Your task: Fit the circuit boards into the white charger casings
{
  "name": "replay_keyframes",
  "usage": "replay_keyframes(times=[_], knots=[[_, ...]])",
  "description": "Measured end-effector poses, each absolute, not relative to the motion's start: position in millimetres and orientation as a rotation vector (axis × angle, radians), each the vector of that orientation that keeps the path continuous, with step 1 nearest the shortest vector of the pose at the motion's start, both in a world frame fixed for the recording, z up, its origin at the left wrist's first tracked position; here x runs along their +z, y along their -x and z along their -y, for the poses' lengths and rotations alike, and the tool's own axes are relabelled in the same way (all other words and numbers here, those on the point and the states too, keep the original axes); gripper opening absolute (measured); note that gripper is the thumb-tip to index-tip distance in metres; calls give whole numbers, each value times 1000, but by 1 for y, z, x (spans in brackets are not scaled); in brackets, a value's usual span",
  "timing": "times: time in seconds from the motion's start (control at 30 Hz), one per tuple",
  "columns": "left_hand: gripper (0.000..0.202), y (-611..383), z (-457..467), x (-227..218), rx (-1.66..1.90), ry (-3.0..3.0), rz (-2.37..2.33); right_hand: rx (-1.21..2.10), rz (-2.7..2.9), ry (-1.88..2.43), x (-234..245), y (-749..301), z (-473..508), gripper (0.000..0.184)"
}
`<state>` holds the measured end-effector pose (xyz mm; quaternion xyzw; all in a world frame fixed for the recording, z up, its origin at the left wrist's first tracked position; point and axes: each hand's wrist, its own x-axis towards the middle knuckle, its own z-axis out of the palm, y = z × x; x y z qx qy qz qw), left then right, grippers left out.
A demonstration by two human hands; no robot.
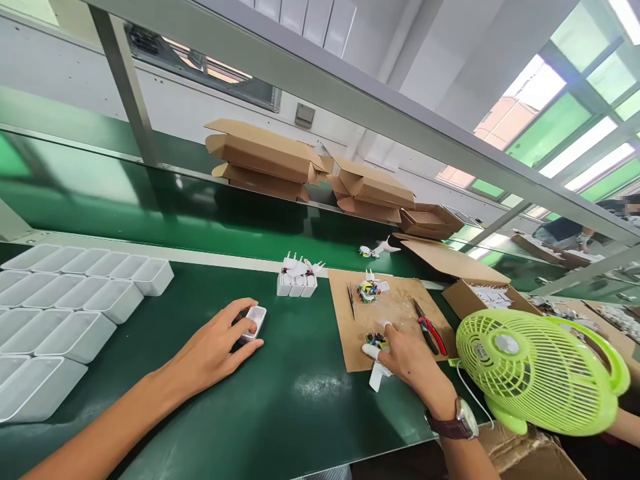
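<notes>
My feed shows a green fan [533,370] crowding three o'clock of the right hand [407,357], pliers [423,320] at one, tweezers [351,301] at ten. The left hand [223,341] pinches a hollow white case [259,313] at its two o'clock; the right touches a yellow-and-black circuit board [376,339] at ten, pinching or not I can't tell.

The case [261,319] in my left grip [216,341] looks like smooth plastic. My desk [225,427] has a smooth, faintly glossy top; the mat [400,303] is matt cardboard, the fan [537,373] shiny plastic.
</notes>
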<state>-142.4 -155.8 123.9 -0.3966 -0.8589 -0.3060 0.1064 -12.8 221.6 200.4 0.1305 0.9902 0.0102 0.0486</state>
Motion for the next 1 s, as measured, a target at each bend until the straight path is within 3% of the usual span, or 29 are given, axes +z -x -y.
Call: replay_keyframes(times=[0.17,0.33,0.47,0.6,0.7,0.83,1.0], knots=[[32,138,151,122,-945,1158,2546,-45,-3020,-328,195,6,-216,37],[30,137,149,122,-985,1130,2542,-528,-3063,270,203,21,-175,62],[26,139,152,124,-997,1131,2521,-549,-2988,787,196,46,-125,60],[27,141,155,119,-980,1078,2496,-613,-2992,1008,193,71,-110,50],[27,141,156,112,-957,1022,2488,-602,-3105,847,196,96,-140,44],[28,139,153,104,-989,992,2452,-278,-3281,298,198,147,-210,37],[39,134,148,96,-1013,944,2434,-22,-3318,3,196,216,-267,32]])
